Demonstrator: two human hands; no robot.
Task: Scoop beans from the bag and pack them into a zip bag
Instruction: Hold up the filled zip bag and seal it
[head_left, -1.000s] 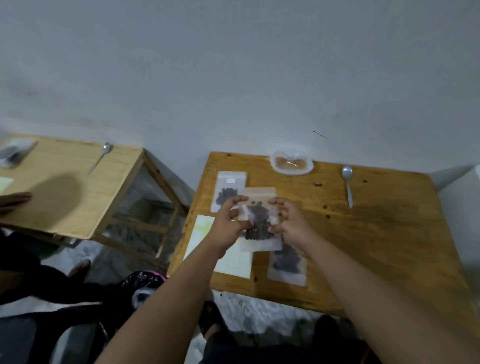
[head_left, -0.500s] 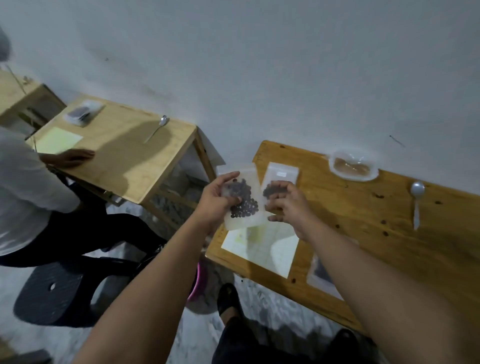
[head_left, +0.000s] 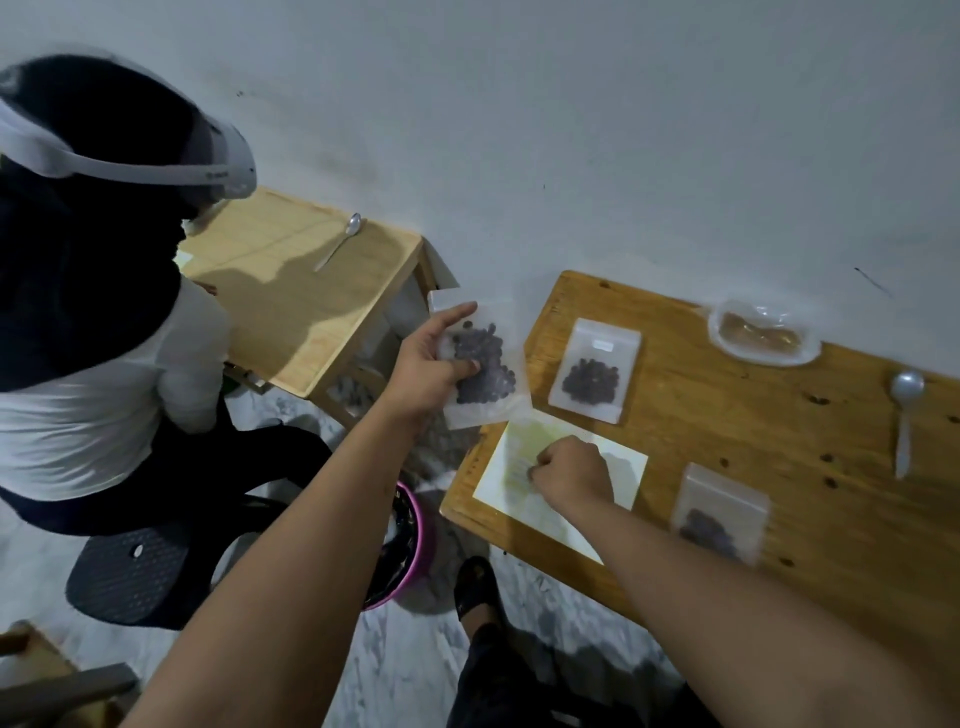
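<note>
The left hand (head_left: 431, 371) is gripping a zip bag (head_left: 485, 413) of dark beans (head_left: 483, 358), thumb on its face. It is holding the bag in the air just left of the sheet (head_left: 519, 441), past the counter (head_left: 727, 431) edge and above a pink bin (head_left: 418, 540). The right hand (head_left: 571, 470) is resting on the sheet, its grip curled closed with nothing showing in it. The step in hand is probably finishing this bag (whether its zip is pressed shut is not showing). So it is worth bringing it back over the sheet and running the right fingers along its top. Then it can lie flat by the packed bag (head_left: 595, 371) behind the sheet or the one (head_left: 719, 512) to the sheet's right. Keeping the mouth upward is guarding against spills.
</note>
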